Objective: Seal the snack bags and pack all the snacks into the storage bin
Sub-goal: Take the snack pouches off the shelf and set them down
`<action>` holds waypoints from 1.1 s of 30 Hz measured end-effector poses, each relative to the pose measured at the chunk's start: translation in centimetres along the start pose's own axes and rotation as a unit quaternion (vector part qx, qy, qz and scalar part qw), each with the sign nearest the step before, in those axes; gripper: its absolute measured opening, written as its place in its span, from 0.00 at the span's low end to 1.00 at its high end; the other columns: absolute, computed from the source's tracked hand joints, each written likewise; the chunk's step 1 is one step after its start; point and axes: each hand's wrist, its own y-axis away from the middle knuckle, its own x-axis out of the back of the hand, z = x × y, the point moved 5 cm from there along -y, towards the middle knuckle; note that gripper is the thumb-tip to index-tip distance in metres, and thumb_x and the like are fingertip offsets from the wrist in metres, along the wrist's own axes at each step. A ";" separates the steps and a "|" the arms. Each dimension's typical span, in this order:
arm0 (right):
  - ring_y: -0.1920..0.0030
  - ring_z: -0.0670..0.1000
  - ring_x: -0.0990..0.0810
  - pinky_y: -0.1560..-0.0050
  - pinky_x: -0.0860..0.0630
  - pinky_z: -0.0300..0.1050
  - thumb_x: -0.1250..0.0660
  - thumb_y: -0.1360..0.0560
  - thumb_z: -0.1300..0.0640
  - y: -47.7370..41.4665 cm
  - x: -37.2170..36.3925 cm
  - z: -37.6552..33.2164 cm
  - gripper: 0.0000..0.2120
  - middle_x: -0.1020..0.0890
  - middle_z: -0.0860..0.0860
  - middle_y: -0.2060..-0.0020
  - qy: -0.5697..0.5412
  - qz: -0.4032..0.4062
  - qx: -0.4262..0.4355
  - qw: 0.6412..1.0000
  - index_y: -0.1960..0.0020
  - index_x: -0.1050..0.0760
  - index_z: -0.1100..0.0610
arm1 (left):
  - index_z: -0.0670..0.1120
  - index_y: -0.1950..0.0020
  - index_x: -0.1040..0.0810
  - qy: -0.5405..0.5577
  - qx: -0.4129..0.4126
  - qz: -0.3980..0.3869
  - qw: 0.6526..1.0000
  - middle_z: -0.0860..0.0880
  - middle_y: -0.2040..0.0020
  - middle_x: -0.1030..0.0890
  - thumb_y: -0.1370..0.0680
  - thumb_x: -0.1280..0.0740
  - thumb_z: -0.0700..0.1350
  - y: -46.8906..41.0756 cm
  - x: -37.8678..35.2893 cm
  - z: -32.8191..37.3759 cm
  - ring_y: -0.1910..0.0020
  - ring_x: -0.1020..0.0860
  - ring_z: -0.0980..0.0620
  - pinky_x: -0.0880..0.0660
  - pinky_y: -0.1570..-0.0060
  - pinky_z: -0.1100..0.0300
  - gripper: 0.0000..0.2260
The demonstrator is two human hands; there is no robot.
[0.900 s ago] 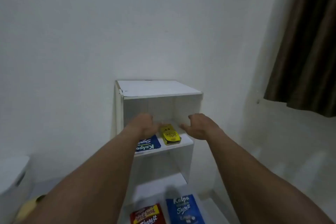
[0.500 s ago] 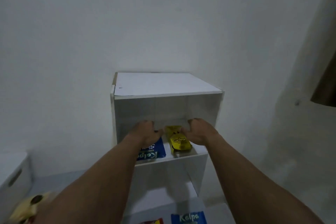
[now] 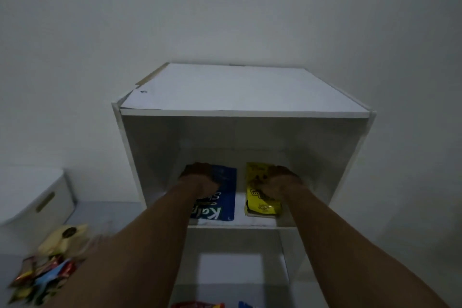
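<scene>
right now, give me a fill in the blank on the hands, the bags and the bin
The snack bag under the left hand is ____.
The yellow bag under the right hand lies to the ____ of that bag.
The white storage bin stands to the ____ of the shelf unit.
Missing: blue; right; left.

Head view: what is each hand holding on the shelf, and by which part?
The left hand lies on the blue bag at its far left corner, the right hand on the yellow bag at its right side. A grip cannot be told.
</scene>
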 end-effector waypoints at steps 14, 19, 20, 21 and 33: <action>0.28 0.55 0.32 0.37 0.30 0.44 0.21 0.35 0.41 -4.5 0.6 0.7 0.60 0.39 0.53 0.23 -0.157 -0.076 0.011 0.985 0.19 0.58 0.53 | 0.57 0.20 0.57 -0.121 0.034 -0.049 0.991 0.47 0.19 0.54 0.24 0.36 0.62 -4.3 -0.9 -0.4 0.21 0.52 0.36 0.47 0.26 0.35 0.41; 0.31 0.56 0.29 0.37 0.26 0.49 0.21 0.42 0.35 -5.1 0.5 1.1 0.67 0.35 0.55 0.25 -0.142 -0.078 -0.008 0.987 0.20 0.59 0.55 | 0.53 0.19 0.51 -0.116 0.022 -0.039 0.992 0.45 0.19 0.48 0.23 0.35 0.58 -5.2 -0.7 -0.4 0.21 0.57 0.37 0.56 0.27 0.31 0.37; 0.31 0.57 0.29 0.37 0.26 0.49 0.20 0.42 0.35 -5.1 0.6 1.3 0.69 0.35 0.56 0.25 -0.149 -0.077 -0.012 0.986 0.20 0.63 0.56 | 0.52 0.20 0.49 -0.109 0.020 -0.026 0.994 0.44 0.21 0.43 0.23 0.34 0.56 -5.3 -0.4 -0.4 0.21 0.53 0.37 0.55 0.27 0.31 0.36; 0.30 0.57 0.30 0.37 0.26 0.48 0.20 0.42 0.35 -5.0 0.7 1.3 0.71 0.36 0.56 0.24 -0.156 -0.076 -0.013 0.985 0.21 0.66 0.56 | 0.50 0.21 0.46 -0.110 0.015 -0.009 0.994 0.43 0.23 0.39 0.23 0.33 0.54 -5.2 -0.2 -0.3 0.22 0.49 0.37 0.54 0.27 0.31 0.35; 0.36 0.57 0.26 0.44 0.25 0.45 0.22 0.36 0.52 -2.7 5.5 -0.9 0.34 0.26 0.56 0.36 -0.129 0.050 0.048 0.989 0.32 0.30 0.52 | 0.51 0.31 0.28 -0.007 -0.099 0.073 0.992 0.44 0.36 0.24 0.23 0.31 0.42 -2.7 3.6 0.1 0.46 0.22 0.46 0.24 0.53 0.60 0.21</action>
